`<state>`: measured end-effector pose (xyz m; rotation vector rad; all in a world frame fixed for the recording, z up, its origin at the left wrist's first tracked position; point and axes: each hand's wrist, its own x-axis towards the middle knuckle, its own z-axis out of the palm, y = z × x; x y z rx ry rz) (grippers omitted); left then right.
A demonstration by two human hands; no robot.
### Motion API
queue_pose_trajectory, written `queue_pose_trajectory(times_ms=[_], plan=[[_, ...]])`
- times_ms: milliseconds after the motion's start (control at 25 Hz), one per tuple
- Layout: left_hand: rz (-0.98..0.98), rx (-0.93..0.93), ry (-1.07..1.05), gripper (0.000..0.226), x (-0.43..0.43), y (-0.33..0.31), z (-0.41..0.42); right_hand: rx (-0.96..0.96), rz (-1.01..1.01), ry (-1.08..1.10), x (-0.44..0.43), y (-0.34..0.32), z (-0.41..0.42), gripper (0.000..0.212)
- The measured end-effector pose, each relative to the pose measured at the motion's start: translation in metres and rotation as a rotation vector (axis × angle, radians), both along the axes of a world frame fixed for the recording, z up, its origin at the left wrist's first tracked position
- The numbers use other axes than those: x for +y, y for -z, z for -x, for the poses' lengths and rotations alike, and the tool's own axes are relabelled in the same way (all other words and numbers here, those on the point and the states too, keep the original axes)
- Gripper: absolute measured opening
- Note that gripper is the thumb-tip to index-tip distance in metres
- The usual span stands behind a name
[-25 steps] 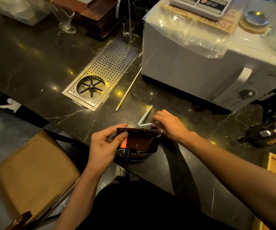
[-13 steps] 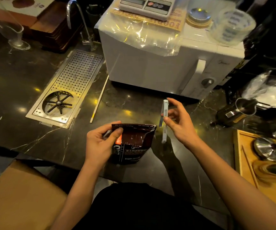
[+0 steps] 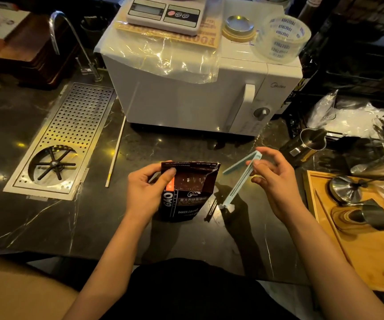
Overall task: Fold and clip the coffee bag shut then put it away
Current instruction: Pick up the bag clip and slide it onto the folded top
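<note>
Hands met over a dark marble worktop (image 3: 48, 227) at centre frame. The left hand (image 3: 148, 191) pinched the folded top of a dark brown foil coffee bag (image 3: 186, 192), standing upright on the worktop. The right hand (image 3: 273, 181) gripped a pale blue plastic bag clip (image 3: 240, 179), its two arms sprung apart just right of the bag. Clipping well probably meant keeping the fold flat and tight, then sliding the open arms across its full width before snapping shut.
</note>
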<state>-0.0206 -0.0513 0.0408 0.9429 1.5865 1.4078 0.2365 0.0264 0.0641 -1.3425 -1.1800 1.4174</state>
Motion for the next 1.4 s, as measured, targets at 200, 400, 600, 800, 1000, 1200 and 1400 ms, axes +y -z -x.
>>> queue_pose_trajectory(times_ms=[200,400,600,800,1000,1200,1400], plan=[[-0.002,-0.001,-0.012,0.016,-0.006,0.005,0.007,-0.036,0.03,0.061,-0.019,0.01,-0.003,0.024],[0.001,-0.028,-0.026,0.015,-0.012,0.008,0.011,-0.152,-0.049,0.019,-0.028,0.009,0.001,0.016],[-0.008,-0.019,-0.024,0.016,-0.012,0.01,0.011,-0.193,-0.083,0.051,-0.027,0.002,0.002,0.019],[-0.006,-0.035,-0.025,0.016,-0.01,0.012,0.012,-0.063,-0.013,0.106,-0.029,-0.004,-0.001,0.02],[-0.025,-0.064,-0.014,0.019,0.0,0.012,0.006,0.251,0.13,0.209,-0.03,-0.01,-0.001,0.022],[-0.011,-0.049,0.04,0.016,0.012,0.011,-0.017,0.434,0.258,0.251,-0.038,-0.003,0.019,0.021],[0.005,-0.083,0.09,0.017,0.015,0.008,-0.034,0.49,0.273,0.273,-0.042,0.0,0.036,0.021]])
